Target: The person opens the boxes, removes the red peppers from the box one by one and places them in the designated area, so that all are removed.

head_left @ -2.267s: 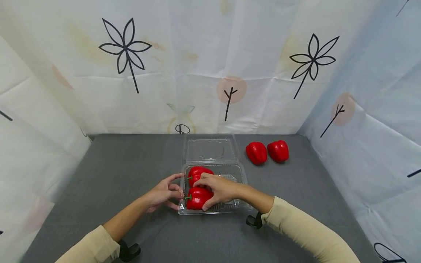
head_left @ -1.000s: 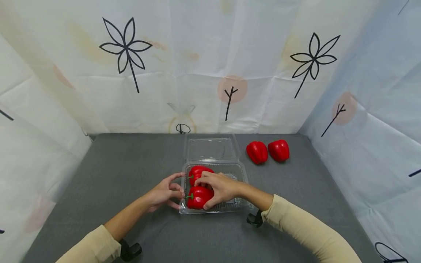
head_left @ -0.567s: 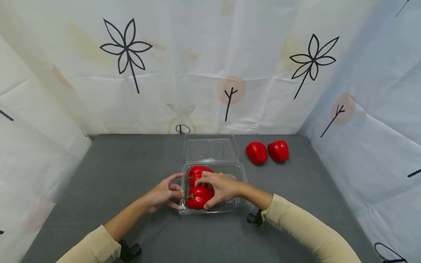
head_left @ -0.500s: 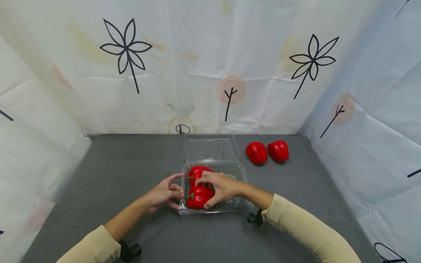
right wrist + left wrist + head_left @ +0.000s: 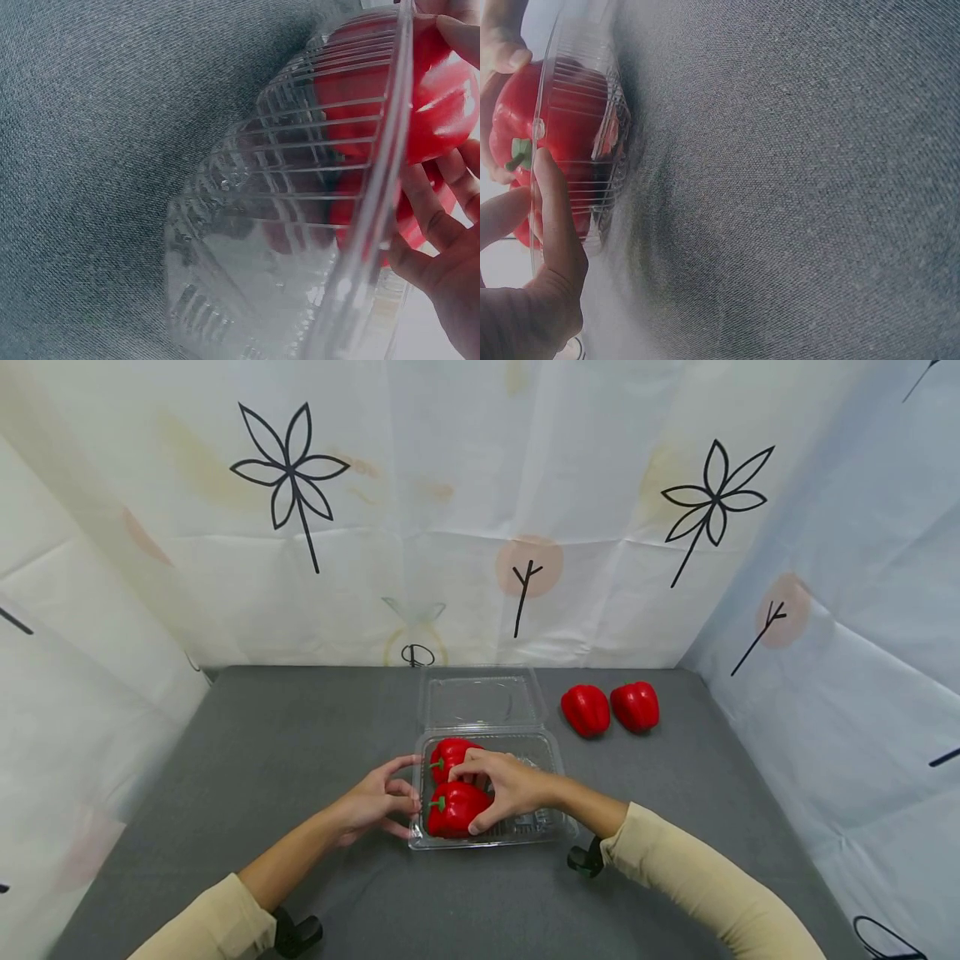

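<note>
A clear plastic clamshell container point(image 5: 525, 743) lies on the table with its lid point(image 5: 480, 697) folded back. Two red bell peppers sit in its left half, green stems to the left: a rear pepper point(image 5: 452, 752) and a front pepper point(image 5: 453, 814). My right hand point(image 5: 510, 785) grips the front pepper from above, thumb on its near side and fingers between both peppers, partly hiding each. At the container's left rim my left hand point(image 5: 372, 804) holds the edge; the left wrist view shows the fingers point(image 5: 555, 217) pinching that rim point(image 5: 537, 135) beside a stem.
Two more red bell peppers, one left point(image 5: 585, 710) and one right point(image 5: 635, 707), lie on the grey tabletop point(image 5: 315, 718) at the back right. White patterned cloth point(image 5: 450, 510) stands behind the table and along both sides.
The right hand and the front pepper have shifted slightly to the right and away from me inside the container. The left hand stays at the rim, and the two loose peppers have not moved.
</note>
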Tool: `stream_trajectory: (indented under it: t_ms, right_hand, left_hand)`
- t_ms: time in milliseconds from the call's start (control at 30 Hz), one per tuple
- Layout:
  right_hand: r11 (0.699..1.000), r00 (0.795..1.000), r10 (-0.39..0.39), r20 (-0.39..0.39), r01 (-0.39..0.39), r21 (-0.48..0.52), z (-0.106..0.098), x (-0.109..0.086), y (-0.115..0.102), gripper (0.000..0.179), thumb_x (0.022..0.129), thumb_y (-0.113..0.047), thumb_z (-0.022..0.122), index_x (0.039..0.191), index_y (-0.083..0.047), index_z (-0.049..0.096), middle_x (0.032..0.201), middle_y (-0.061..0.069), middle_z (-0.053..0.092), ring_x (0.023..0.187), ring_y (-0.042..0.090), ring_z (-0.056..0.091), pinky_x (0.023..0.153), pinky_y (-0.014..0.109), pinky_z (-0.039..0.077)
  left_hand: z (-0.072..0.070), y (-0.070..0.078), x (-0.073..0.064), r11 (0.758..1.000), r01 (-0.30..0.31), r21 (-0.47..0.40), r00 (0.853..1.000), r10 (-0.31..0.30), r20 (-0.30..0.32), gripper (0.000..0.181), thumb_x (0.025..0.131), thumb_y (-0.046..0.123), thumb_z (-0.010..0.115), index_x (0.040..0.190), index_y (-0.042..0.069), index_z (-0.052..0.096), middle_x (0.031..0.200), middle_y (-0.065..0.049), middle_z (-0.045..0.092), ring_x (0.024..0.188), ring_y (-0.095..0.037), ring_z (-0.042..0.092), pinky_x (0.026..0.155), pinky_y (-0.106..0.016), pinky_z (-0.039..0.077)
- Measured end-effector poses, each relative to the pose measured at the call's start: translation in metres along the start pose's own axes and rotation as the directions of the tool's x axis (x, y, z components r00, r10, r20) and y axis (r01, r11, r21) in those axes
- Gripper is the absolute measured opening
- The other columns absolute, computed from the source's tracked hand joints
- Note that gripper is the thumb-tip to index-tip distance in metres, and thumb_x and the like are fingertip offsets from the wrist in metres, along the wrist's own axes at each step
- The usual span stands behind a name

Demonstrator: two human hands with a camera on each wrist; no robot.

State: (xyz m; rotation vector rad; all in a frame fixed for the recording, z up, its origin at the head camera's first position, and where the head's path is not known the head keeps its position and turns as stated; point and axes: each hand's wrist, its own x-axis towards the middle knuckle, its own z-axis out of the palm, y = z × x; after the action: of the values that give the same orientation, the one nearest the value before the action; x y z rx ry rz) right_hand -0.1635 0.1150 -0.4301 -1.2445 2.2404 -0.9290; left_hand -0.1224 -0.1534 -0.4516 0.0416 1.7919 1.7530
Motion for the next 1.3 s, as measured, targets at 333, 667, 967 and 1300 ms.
stream_trajectory:
  t_ms: [333,667,967,1300]
  right_hand:
    - [0.998,1.000,0.008,-0.002,-0.007,0.063,-0.001,-0.004,0.001,0.054,0.076,-0.028,0.081,0.125,-0.016,0.061,0.114,-0.005,0.054,0.102,0.011,0.053,0.083,0.036,0.057]
    - [0.991,1.000,-0.008,-0.009,0.009,0.135,-0.003,-0.003,0.005,0.053,0.077,-0.027,0.080,0.124,-0.013,0.061,0.112,-0.004,0.056,0.100,0.011,0.056,0.087,0.030,0.055]
    - [0.975,1.000,-0.016,-0.010,0.018,0.223,-0.009,-0.006,0.004,0.054,0.080,-0.027,0.076,0.128,-0.011,0.059,0.119,0.000,0.056,0.103,0.015,0.058,0.087,0.032,0.057]
    - [0.971,0.998,-0.023,-0.061,0.037,0.237,-0.014,-0.016,-0.001,0.058,0.080,-0.024,0.078,0.133,-0.009,0.059,0.116,0.004,0.059,0.102,0.020,0.059,0.087,0.036,0.057]
  left_hand:
    - [0.001,0.000,0.000,1.000,-0.007,-0.006,1.000,0.007,0.009,0.072,0.092,0.000,0.064,0.153,0.009,0.027,0.093,-0.011,0.060,0.081,-0.024,0.061,0.069,-0.048,0.061]
    - [0.000,0.000,0.001,1.000,-0.001,0.001,1.000,0.001,0.006,0.072,0.092,0.000,0.064,0.153,0.010,0.027,0.093,-0.011,0.061,0.081,-0.024,0.061,0.069,-0.047,0.061]
    - [-0.001,0.001,0.002,1.000,0.006,0.003,1.000,-0.006,0.004,0.071,0.092,-0.001,0.063,0.153,0.010,0.028,0.093,-0.011,0.060,0.081,-0.024,0.060,0.070,-0.047,0.061]
    - [0.000,0.000,0.002,1.000,0.007,0.000,1.000,-0.007,0.002,0.071,0.092,-0.002,0.062,0.154,0.010,0.027,0.092,-0.010,0.060,0.081,-0.024,0.060,0.069,-0.047,0.061]
